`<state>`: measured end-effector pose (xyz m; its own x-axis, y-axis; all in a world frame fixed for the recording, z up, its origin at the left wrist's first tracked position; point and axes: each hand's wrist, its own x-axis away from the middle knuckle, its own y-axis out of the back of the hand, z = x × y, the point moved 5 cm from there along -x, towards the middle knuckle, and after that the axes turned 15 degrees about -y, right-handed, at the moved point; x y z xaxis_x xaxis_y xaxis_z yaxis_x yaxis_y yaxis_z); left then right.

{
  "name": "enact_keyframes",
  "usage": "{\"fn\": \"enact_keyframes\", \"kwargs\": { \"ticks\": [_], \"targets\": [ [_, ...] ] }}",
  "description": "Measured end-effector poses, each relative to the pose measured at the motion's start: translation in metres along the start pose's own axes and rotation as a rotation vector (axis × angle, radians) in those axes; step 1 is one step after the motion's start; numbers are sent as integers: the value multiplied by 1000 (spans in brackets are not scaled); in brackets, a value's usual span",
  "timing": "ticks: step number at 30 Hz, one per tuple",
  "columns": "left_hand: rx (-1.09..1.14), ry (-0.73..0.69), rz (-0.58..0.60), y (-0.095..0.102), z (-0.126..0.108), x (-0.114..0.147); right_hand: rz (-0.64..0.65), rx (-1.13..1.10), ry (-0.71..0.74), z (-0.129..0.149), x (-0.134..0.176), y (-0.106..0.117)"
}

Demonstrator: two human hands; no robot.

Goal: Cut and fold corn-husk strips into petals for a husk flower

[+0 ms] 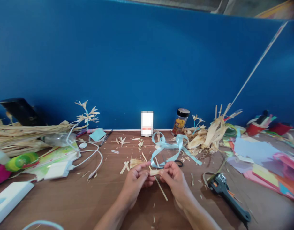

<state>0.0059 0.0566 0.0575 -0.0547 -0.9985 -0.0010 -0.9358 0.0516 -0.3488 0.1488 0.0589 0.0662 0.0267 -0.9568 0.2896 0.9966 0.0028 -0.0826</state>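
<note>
A short strip of pale dried husk (pixel 155 172) is stretched level between my two hands, low over the brown table. My left hand (pixel 137 179) pinches its left end between thumb and fingers. The right end is pinched by my right hand (pixel 173 177). Beneath the strip, a thin stick (pixel 162 190) lies slanting on the table. Just beyond my fingers is a loop of light blue ribbon (pixel 169 145), and the dark handle of scissors (pixel 179 163) shows beside my right hand. Cut husk pieces (pixel 124 167) lie to the left of my left hand.
A glue gun (pixel 229 198) lies at the right, near coloured papers (pixel 254 156). Husk flowers (pixel 87 115) stand at the back left. A lidded jar (pixel 180 122) stands against the blue partition (pixel 137 64). White cables (pixel 100 156) and a power strip (pixel 11 203) occupy the left.
</note>
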Motion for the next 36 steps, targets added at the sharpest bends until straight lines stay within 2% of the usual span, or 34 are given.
{"fn": "enact_keyframes", "kwargs": {
  "ticks": [8,14,20,26,32,36],
  "targets": [
    [-8,-69,74,-3,0,-1,11,108,63,3,3,-2],
    [-30,-80,25,4,6,-3,97,-5,-60,0,2,-8],
    [-60,-90,10,6,5,-4,84,-40,-94,-2,0,-6],
    [-133,-126,78,-1,0,-3,133,66,25,2,2,-10],
    [-196,-162,136,-5,-3,-1,101,156,36,2,5,-11],
    [-175,-122,124,-1,-1,-1,84,191,54,4,5,-8]
  ]
}}
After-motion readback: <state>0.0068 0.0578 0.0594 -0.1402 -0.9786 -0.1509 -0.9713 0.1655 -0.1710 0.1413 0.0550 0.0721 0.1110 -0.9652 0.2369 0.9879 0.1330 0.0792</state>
